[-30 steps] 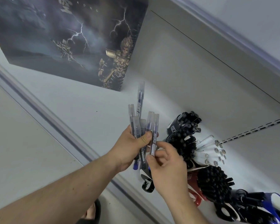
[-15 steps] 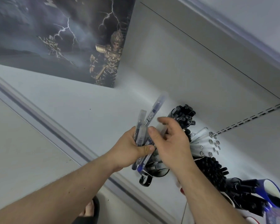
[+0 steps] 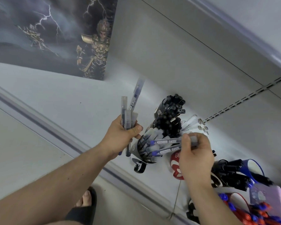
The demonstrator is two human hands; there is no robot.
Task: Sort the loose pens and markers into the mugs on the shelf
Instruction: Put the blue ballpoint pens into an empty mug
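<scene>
- Head view: the white shelf (image 3: 58,101) fills most of the frame, with a raised lip along its front edge and a back wall carrying a slotted rail on the right. Its left half is open room, while the right half is crowded with mugs.
- A dark poster (image 3: 44,34) with lightning and armoured figures stands at the back left, well apart from the mugs.
- The left hand (image 3: 122,135) grips a bundle (image 3: 128,117) of clear-barrelled blue pens, upright, one standing taller than the rest. It hangs just left of the black mug (image 3: 139,153).
- The right hand (image 3: 195,153) pinches two blue pens (image 3: 166,146) near their caps, tips pointing left and lying almost level at the mouth of the black mug, which already holds like pens.
- My judgement: the step in hand is feeding these two pens into the black mug. Next they need tipping tip-down and sliding between the pens already there, then release; after that another few from the bundle.
- Behind stand mugs packed with black-capped pens (image 3: 169,120) and white ones (image 3: 190,122); a red mug (image 3: 174,161) sits under the right wrist, a blue mug (image 3: 251,169) further right.
- Room is tight: the black mug sits near the lip, its handle (image 3: 139,167) pointing at the edge, so a hard push could nudge it toward the drop. The neighbours touch or nearly touch, leaving approach only from above and from the left.
</scene>
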